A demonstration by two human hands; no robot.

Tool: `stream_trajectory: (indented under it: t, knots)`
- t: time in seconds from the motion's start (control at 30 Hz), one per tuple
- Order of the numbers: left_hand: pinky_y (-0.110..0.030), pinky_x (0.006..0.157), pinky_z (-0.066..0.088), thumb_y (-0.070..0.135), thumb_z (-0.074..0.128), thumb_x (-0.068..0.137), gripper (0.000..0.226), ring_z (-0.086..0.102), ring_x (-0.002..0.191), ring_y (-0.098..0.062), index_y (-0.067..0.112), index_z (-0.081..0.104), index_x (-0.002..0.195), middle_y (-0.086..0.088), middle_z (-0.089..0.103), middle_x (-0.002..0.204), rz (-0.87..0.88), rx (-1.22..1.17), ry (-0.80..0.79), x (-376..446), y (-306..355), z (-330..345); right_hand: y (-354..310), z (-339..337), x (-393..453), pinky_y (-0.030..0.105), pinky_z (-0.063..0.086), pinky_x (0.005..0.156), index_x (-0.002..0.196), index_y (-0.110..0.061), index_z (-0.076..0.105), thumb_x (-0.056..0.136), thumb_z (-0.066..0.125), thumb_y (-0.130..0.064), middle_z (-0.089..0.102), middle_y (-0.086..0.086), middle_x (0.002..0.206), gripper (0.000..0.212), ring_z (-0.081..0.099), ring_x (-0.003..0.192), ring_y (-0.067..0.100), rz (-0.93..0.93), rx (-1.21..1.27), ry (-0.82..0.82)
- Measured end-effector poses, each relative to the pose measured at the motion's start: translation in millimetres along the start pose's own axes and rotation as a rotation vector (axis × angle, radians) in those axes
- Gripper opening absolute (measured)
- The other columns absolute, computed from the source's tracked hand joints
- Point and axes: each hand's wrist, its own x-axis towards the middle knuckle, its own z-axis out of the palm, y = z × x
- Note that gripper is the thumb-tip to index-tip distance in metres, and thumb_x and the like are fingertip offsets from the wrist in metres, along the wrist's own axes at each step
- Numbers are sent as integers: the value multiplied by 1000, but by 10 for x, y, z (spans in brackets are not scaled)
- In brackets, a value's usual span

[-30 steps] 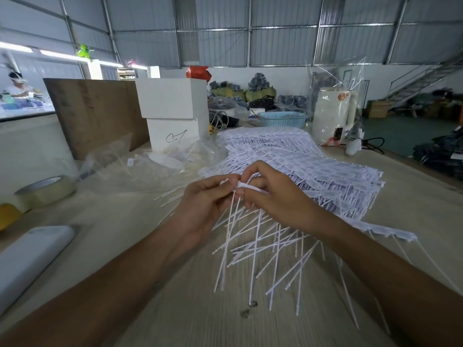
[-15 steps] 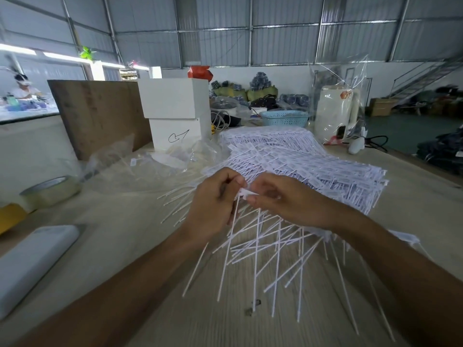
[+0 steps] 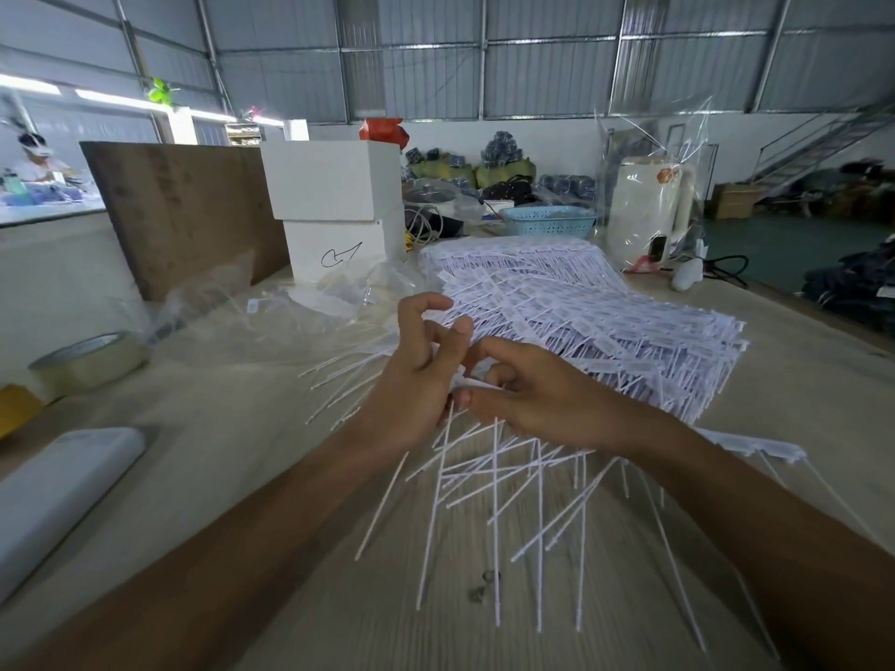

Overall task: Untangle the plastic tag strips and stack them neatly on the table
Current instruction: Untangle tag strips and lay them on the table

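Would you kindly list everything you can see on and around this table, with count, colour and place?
tag strips: large pile, white, table centre, tails fanned towards the camera
boxes: two, white, stacked behind the pile
tape roll: one, beige, left
basket: one, light blue, far side
wooden board: one, brown, upright at left
flat case: one, white, near left
table: one, pale wood
left hand: pinching strips
right hand: pinching strips
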Motion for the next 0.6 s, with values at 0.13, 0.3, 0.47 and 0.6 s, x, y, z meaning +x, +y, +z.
stream_trajectory:
  t: [0.13,0.3,0.47,0.6]
  knots:
    - [-18,51,45,57,38,93,37,64,60,-7,39,28,123,-8,56,102,55,95,28,-1,13,-14,-82,45,-10,47,53,66,118,-13,61,95,70,-17,66,19,93,25,63,71,36,-66,19,50]
    - [-36,62,56,55,38,95,29,68,69,-18,44,28,120,-9,57,99,90,111,52,-17,54,-8,-106,6,23,35,48,60,120,-12,62,93,72,-13,73,11,90,28,63,74,41,-40,117,58]
    - [-28,44,44,45,54,96,32,57,50,-25,19,45,111,-8,64,72,-127,-50,-158,-40,80,-30,-61,-123,14,25,45,57,110,-22,60,94,71,-17,76,6,82,20,65,73,20,29,239,94]
    - [-19,39,32,43,48,102,48,43,36,-18,3,60,79,-11,55,53,-257,-55,-248,-93,64,-39,-30,-124,0,28,51,60,111,-26,60,95,70,-18,72,4,78,20,64,68,17,31,174,143]
